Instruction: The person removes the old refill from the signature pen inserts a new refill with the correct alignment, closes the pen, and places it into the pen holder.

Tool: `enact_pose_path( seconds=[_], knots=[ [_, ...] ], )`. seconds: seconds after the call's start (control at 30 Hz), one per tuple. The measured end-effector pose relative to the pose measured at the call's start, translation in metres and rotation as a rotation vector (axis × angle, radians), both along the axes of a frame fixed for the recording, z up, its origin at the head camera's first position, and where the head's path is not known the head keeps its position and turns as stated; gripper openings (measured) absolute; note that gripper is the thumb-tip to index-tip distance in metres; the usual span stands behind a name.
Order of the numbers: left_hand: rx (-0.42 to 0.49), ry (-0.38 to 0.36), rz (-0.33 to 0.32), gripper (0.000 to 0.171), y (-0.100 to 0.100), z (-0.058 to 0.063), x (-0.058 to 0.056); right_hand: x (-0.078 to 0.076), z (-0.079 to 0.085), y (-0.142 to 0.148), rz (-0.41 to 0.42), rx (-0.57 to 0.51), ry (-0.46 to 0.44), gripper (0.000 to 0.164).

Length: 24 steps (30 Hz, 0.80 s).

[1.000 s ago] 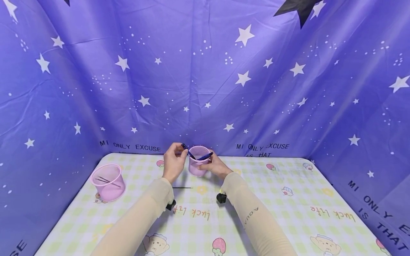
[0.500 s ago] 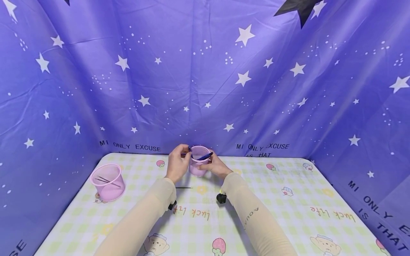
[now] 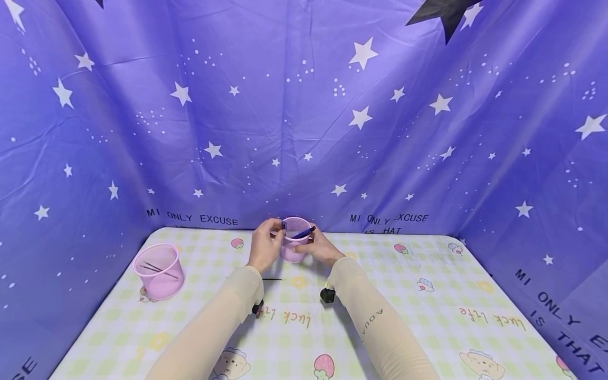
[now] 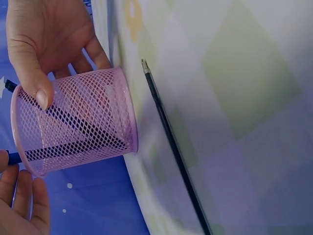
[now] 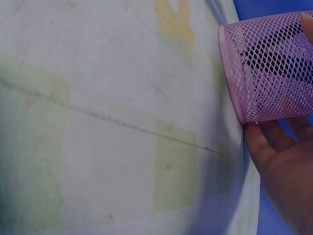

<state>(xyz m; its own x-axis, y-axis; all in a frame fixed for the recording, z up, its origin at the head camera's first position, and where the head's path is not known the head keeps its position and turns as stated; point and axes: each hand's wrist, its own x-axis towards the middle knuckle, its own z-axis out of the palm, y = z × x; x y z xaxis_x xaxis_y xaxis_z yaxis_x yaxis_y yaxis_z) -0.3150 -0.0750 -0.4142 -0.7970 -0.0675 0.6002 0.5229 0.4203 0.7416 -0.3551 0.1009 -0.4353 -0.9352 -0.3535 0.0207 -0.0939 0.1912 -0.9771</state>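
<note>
A pink mesh pen holder (image 3: 293, 253) stands at the back middle of the table. My right hand (image 3: 324, 248) grips its side, thumb on the near wall and fingers around the far side. My left hand (image 3: 264, 247) pinches the upper end of a blue pen (image 4: 15, 157) at the left rim; its lower part shows through the mesh, down near the bottom. A second dark blue pen (image 3: 303, 232) leans inside, its end at the right rim. A thin black pen refill (image 4: 172, 142) with a metal tip lies on the tablecloth before the holder.
Another pink mesh pen holder (image 3: 166, 287) stands at the table's left, with thin dark sticks (image 3: 154, 267) inside. A checked cloth covers the table (image 3: 380, 295). A purple star-printed curtain (image 3: 285, 105) hangs close behind the table's back edge.
My left hand has moved right to the rim, turning its slanted pen more upright and lowering it into the pen holder. My right hand has stayed on the holder.
</note>
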Motion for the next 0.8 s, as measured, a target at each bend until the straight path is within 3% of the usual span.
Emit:
enact_pose_path(
  seconds=[0.57,0.8],
  knots=[
    [-0.077,-0.041,0.033,0.014,-0.0009,-0.0055,-0.0011,-0.0011,-0.0022,-0.0011,-0.016,-0.003,-0.021,0.084],
    [-0.099,-0.009,0.036,0.015,-0.0021,-0.0076,-0.0005,-0.0015,-0.0030,-0.0008,-0.009,-0.008,-0.020,0.085]
  ],
)
